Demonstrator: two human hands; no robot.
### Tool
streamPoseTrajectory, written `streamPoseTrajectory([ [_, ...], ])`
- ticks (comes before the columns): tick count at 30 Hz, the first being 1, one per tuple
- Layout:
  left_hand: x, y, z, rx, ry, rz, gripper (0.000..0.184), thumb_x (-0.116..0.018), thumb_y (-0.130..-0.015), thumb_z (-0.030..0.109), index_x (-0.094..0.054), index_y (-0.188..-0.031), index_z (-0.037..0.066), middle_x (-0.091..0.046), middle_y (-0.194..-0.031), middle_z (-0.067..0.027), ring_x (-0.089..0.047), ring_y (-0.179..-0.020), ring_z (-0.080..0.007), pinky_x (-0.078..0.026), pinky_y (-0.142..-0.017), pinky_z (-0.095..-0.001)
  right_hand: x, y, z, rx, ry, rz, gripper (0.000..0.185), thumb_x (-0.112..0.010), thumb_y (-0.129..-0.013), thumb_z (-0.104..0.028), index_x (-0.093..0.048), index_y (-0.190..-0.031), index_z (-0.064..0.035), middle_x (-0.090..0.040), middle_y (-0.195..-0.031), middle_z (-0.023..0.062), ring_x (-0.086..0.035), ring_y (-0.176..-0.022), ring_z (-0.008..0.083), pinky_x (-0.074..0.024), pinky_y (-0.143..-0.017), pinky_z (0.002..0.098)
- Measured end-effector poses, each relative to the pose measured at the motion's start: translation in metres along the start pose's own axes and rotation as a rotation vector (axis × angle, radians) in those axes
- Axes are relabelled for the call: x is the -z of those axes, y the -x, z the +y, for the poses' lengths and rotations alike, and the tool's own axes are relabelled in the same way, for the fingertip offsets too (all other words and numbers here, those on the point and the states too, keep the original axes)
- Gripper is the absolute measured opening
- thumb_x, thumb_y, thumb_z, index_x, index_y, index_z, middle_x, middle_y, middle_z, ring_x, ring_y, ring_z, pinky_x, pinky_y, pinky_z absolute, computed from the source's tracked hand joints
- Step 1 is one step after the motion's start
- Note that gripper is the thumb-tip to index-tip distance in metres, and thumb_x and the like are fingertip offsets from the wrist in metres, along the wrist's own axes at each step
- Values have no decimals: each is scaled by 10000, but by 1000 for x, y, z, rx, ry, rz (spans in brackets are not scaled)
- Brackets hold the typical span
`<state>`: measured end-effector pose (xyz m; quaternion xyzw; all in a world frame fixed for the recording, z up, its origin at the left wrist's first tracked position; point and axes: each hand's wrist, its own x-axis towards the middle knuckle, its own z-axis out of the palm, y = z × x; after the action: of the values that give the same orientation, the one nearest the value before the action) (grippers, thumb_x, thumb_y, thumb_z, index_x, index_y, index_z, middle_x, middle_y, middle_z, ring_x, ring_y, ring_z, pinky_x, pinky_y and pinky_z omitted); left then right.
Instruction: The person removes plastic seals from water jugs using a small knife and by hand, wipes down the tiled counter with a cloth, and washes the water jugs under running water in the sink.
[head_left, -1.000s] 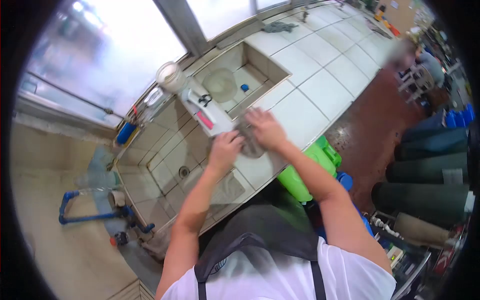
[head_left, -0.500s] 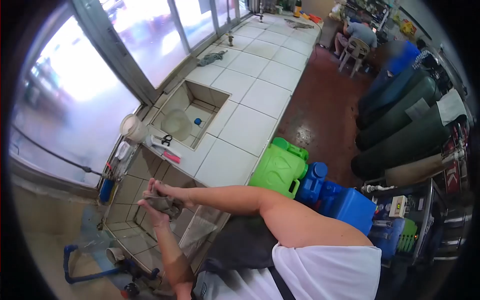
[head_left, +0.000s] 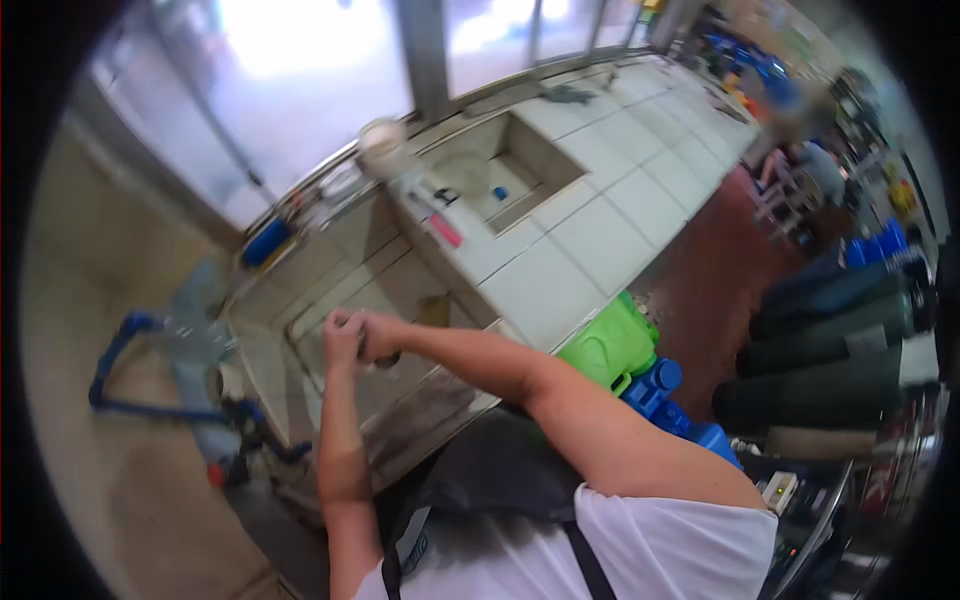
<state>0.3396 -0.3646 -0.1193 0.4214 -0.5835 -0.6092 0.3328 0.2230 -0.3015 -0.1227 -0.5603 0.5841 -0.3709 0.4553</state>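
Note:
My left hand (head_left: 343, 338) and my right hand (head_left: 381, 336) are pressed together over the large tiled basin (head_left: 330, 285). Both are closed around a grey cloth (head_left: 386, 360); only a small, blurred dark bit of it shows beneath my right hand, the rest being hidden by my fingers. On the ledge behind the basin lie a pink-handled item (head_left: 443, 230) and a dark item beside it, too blurred to name.
A smaller tiled sink (head_left: 545, 200) holds a blue cap-like object (head_left: 501, 193). A white tub (head_left: 383, 147) stands by the window. Blue pipes (head_left: 160, 408) are at left, green (head_left: 610, 350) and blue containers (head_left: 655, 385) at right. A seated person (head_left: 822, 172) is farther back.
The view has swung, so the counter sits farther right and is blurred. My hands, with fingers spread around the cloth before, have closed tightly together, and the cloth is now mostly covered.

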Motion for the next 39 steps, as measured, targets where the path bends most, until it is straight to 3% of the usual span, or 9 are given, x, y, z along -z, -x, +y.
streamPoseTrajectory([
  [5,-14,5,-9,-179,-376,263,253,-701,-749,215,-559,-782,8,-576,-651,-152,-525,-621,-181,-462,-596,-401,-4,-1,12,116,425,51,420,-834,-630,-376,-730,-907,-77,-731,-954,182,-686,-898,392,-557,-773,463],
  [13,-30,-2,-11,-212,-382,268,215,-670,-762,193,-555,-767,12,-521,-619,-135,-495,-606,-200,-452,-598,-385,11,14,-17,-313,602,70,440,-747,-713,-481,-739,-891,-79,-740,-967,177,-700,-911,387,-563,-788,476],
  [15,-30,-9,-13,-264,-397,141,247,-702,-767,225,-560,-760,23,-545,-618,-159,-501,-580,-301,-455,-592,-428,15,28,-25,-312,617,150,480,-768,-703,-507,-736,-886,-65,-746,-945,164,-712,-884,379,-569,-770,480],
  [19,-39,5,13,-395,-310,-19,358,-807,-819,298,-591,-869,17,-610,-900,-114,-589,-803,-216,-498,-732,-363,48,73,-28,-251,425,305,1012,-847,-570,-682,-562,-1315,-59,-700,-1153,211,-681,-1071,342,-548,-902,407],
  [22,-38,20,56,-562,-385,-155,393,-837,-804,290,-561,-879,21,-582,-1074,-111,-585,-981,-243,-490,-852,-367,100,115,-10,-190,74,465,1057,-840,-581,-711,-581,-1314,5,-669,-1225,217,-636,-1167,324,-512,-970,390],
  [26,-68,38,95,-811,-629,-440,356,-817,-701,107,-523,-888,36,-547,-1210,-142,-560,-1110,-331,-481,-918,-413,177,192,-12,-311,91,759,613,-802,-795,-519,-720,-1119,-4,-741,-1014,144,-691,-926,213,-550,-834,347],
  [33,-178,119,77,-945,-969,-653,401,-643,-732,12,-538,-1117,57,-334,-1539,-261,-371,-1392,-435,-363,-1098,-533,255,294,15,-498,592,1056,709,-750,-759,-600,-689,-1191,-41,-711,-1130,192,-698,-997,339,-563,-850,425],
  [34,-187,137,76,-858,-1144,-733,480,-678,-752,64,-528,-1208,57,-292,-1567,-260,-316,-1427,-440,-317,-1128,-553,256,300,32,-700,594,1022,872,-720,-759,-678,-553,-1418,-131,-563,-1369,282,-555,-1270,397,-476,-1020,472],
  [39,-214,149,90,-714,-1380,-1029,785,-729,-845,370,-413,-1486,46,-209,-1621,-252,-191,-1494,-466,-206,-1183,-603,211,288,74,-942,718,1227,1174,-640,-717,-820,-255,-1597,-146,-115,-1637,298,-28,-1497,547,-83,-1144,726],
])
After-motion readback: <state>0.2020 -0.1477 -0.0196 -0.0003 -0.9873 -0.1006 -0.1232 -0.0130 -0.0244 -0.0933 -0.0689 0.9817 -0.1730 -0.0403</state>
